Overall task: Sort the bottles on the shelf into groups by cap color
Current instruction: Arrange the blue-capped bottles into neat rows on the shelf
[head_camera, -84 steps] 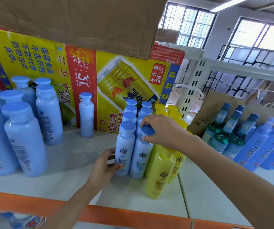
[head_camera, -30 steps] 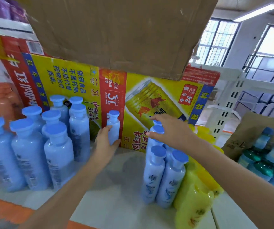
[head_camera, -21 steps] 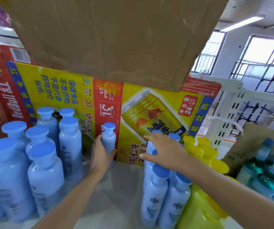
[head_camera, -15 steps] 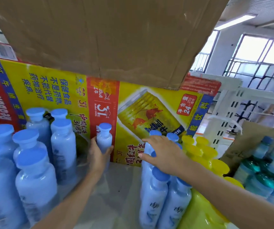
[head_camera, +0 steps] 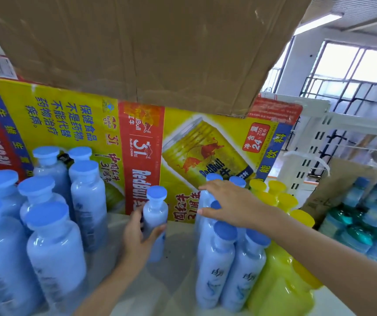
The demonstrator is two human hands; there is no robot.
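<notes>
Two hands are in play here. A small blue-capped bottle (head_camera: 155, 210) is gripped round its body by the left hand (head_camera: 136, 236), forearm reaching in from the near edge of the shelf board (head_camera: 178, 283). It's held upright near the back edge, just in front of the Red Bull carton (head_camera: 196, 156); whether it's lifted can't be told. The right hand (head_camera: 230, 204) is stretched out, fingers fairly straight and spread, laid over the caps of the slim blue-capped bottles (head_camera: 215, 267), nothing clutched. Yellow bottles (head_camera: 281, 293) are packed against their right side. Big blue-capped bottles (head_camera: 53, 252) are massed at the left edge.
</notes>
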